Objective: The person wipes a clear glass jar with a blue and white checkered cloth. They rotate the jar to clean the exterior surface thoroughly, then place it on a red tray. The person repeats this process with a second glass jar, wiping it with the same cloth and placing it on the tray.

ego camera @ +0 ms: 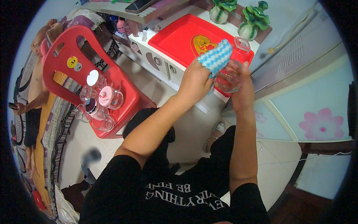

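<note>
My left hand (197,79) grips a blue-and-white striped knitted cloth (216,57), whose lower edge meets a clear glass vessel (228,79). Around the right side of that vessel is my right hand (243,89), holding it over the near right corner of a red plastic tray (170,37). The tray bears a yellow and red printed emblem. Another small clear glass piece (242,44) lies at the tray's right end. Several glass cups and jugs (105,123) stand to my left on the seat of a red plastic chair (128,92), one with a pink lid (106,95).
The tray rests on a white cabinet (159,60). Two cabbage-shaped ornaments (219,15) stand behind it. A dark phone (138,5) lies on a shelf at the top. A person (39,75) reclines on a wooden couch (46,134) at far left. A flower-patterned panel (321,123) is at right.
</note>
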Demonstrator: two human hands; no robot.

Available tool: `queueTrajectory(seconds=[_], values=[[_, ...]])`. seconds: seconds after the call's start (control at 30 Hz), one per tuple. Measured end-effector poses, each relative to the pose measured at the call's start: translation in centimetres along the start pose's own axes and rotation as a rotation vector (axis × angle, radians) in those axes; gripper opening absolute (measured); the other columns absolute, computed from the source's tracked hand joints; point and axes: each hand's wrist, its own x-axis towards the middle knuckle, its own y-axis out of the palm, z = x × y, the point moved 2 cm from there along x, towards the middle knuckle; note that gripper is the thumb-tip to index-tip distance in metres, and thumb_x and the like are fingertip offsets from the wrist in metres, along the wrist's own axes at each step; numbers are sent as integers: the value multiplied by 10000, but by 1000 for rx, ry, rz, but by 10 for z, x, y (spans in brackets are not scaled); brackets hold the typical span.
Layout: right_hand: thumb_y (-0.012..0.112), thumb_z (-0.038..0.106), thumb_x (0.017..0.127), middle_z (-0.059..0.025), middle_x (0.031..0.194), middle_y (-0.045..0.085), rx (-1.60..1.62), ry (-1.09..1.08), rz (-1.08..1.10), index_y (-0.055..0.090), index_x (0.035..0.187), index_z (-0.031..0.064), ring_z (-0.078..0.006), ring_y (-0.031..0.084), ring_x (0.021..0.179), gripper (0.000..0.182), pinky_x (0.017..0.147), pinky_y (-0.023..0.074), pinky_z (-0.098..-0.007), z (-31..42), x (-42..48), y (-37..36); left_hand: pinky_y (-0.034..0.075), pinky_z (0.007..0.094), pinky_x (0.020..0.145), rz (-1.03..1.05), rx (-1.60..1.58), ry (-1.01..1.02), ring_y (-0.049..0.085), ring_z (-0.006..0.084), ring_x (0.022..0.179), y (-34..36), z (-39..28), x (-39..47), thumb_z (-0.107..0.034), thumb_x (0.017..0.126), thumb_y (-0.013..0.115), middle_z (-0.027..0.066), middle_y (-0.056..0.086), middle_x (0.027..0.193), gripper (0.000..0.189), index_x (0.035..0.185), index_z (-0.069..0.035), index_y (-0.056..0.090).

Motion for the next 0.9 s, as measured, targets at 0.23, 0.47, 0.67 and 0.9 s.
queueTrajectory(seconds=[0.23, 0.47, 0.67, 0.9], values=[[410, 510, 930, -108, 1009, 608, -104, 117, 76, 563, 1075, 21, -208, 615, 891, 533, 821, 495, -333, -12, -4, 4, 448, 439, 866, 8, 31, -7, 513, 381, 1044, -5, 5, 1, 29, 687, 593, 167, 551, 1173, 449, 1129, -51, 582], [298, 444, 981, -100, 998, 626, 40, -208, -18, 585, 1041, -11, -202, 610, 888, 541, 749, 542, -365, 5, 7, -15, 424, 415, 923, -17, -142, -110, 511, 386, 1072, 7, -6, -3, 7, 779, 558, 184, 561, 1166, 380, 1153, -60, 578], [279, 367, 992, -117, 1000, 643, -202, -260, -35, 604, 1025, -29, -194, 601, 920, 513, 827, 490, -333, -5, 3, -3, 370, 367, 984, -24, -276, -286, 514, 318, 1148, 2, 7, -2, -18, 816, 559, 153, 575, 1195, 360, 1172, -67, 588], [284, 342, 986, -126, 1035, 633, 67, -347, -213, 545, 1127, -30, -197, 592, 953, 476, 862, 463, -334, -5, 15, -25, 349, 374, 1002, -23, -280, -143, 488, 306, 1176, 13, -11, -7, 33, 768, 573, 149, 569, 1210, 390, 1144, -68, 609]])
